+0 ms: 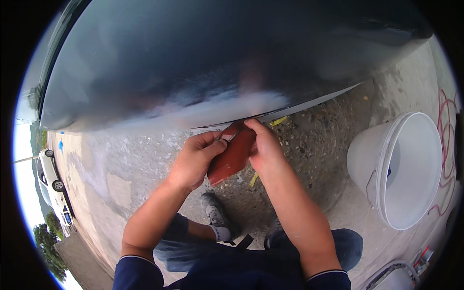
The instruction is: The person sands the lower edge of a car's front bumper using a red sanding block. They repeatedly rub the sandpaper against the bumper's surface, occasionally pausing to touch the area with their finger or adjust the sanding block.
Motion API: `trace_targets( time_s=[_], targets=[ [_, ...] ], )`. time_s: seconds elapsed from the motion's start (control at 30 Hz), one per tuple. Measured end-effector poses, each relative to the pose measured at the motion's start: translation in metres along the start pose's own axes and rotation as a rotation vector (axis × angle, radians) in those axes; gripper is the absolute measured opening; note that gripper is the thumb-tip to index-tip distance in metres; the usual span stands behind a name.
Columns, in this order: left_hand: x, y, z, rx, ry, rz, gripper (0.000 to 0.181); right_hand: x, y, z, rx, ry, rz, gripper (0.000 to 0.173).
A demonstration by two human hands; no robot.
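Both hands hold a reddish-brown sheet (232,159), which looks like sandpaper, below the lower edge of a dark vehicle body panel (224,54). My left hand (197,159) pinches it between thumb and fingers at its left side, with a small thin metallic item by the thumb that I cannot identify. My right hand (266,145) grips the sheet's upper right edge, thumb on top. A pale, dull patch (232,108) marks the panel just above the hands. Some of the fingers are hidden behind the sheet.
A white plastic bucket (366,163) stands on the ground at the right, near a red hose (444,134). Yellow scraps (279,121) lie under the panel's edge. Grey equipment (393,277) sits at the lower right. A white car (54,185) is parked far left.
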State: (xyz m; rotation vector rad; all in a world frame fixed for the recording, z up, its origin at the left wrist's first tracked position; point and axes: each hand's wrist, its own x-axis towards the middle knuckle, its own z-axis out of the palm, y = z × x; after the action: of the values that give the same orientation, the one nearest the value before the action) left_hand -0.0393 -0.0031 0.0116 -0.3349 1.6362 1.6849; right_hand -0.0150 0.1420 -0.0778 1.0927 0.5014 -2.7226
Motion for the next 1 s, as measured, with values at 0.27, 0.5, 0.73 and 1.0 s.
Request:
trace_targets(
  time_s=[0.27, 0.5, 0.73, 1.0],
  targets=[
    [-0.009, -0.008, 0.017, -0.152, 0.111, 0.015, 0.021, -0.001, 0.004, 0.013, 0.041, 0.107, 0.07, 0.018],
    [-0.01, -0.025, 0.009, -0.294, 0.084, -0.059, 0.017, -0.011, -0.003, 0.023, -0.114, 0.14, 0.033, 0.019],
    [-0.017, -0.012, 0.029, -0.291, 0.198, -0.023, 0.013, -0.009, 0.001, 0.025, -0.031, 0.207, 0.05, 0.017],
    [-0.018, -0.013, 0.022, -0.289, 0.209, -0.034, 0.015, -0.01, 0.003, 0.028, -0.024, 0.217, 0.053, 0.016]
  ],
)
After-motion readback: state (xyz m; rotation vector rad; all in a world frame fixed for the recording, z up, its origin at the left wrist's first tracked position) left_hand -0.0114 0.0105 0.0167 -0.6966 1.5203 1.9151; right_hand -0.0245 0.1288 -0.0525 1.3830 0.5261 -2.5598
